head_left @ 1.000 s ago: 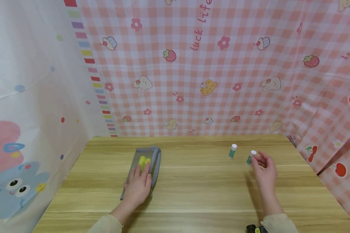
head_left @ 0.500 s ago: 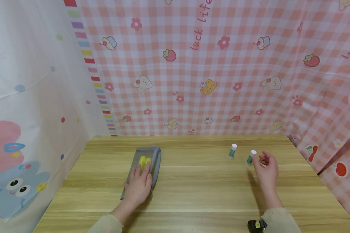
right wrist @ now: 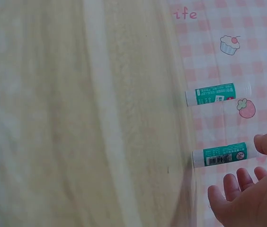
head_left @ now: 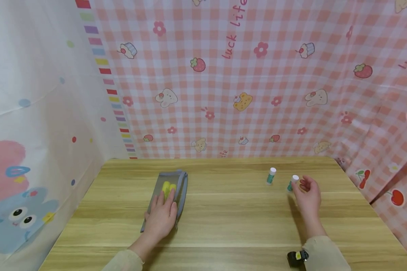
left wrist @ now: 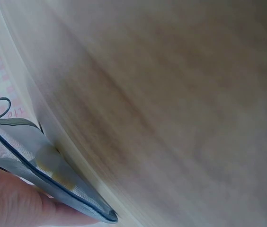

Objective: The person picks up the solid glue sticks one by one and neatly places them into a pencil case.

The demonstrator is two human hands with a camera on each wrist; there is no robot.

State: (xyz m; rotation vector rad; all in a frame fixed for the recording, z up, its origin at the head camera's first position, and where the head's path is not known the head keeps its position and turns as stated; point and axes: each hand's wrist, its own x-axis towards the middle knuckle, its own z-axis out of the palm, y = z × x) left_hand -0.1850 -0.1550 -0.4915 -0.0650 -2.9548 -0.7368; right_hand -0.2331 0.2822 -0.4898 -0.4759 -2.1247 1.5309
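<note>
Head view, from the left: a white dotted curtain (head_left: 54,124) with cartoon figures is hanging beside the wooden bench (head_left: 224,214). Further right, a grey mesh pouch (head_left: 179,186) is lying on the bench's left half, and yellow pieces (head_left: 166,187) are showing through its mesh. The left hand (head_left: 161,218) is resting on the pouch from the near side, its grip relaxed, fingers lying extended toward the yellow pieces. In the left wrist view a small loop (left wrist: 1,108) is standing out from one end of the pouch. Behind the bench, a pink checked cloth (head_left: 220,79) is hanging along the far side. On the right half, the left tube (head_left: 271,176), white-capped with a green label, is standing upright, well apart from the pouch. Just beside it, slightly nearer, the right tube (head_left: 290,185) is standing upright too. The right hand (head_left: 309,201) is reaching to its right side, thumb meeting the cap, the other fingers bending loosely and staying apart from the tube; its grip is not closing around anything. A black device (head_left: 296,259) is sitting by the right sleeve (head_left: 325,254).
</note>
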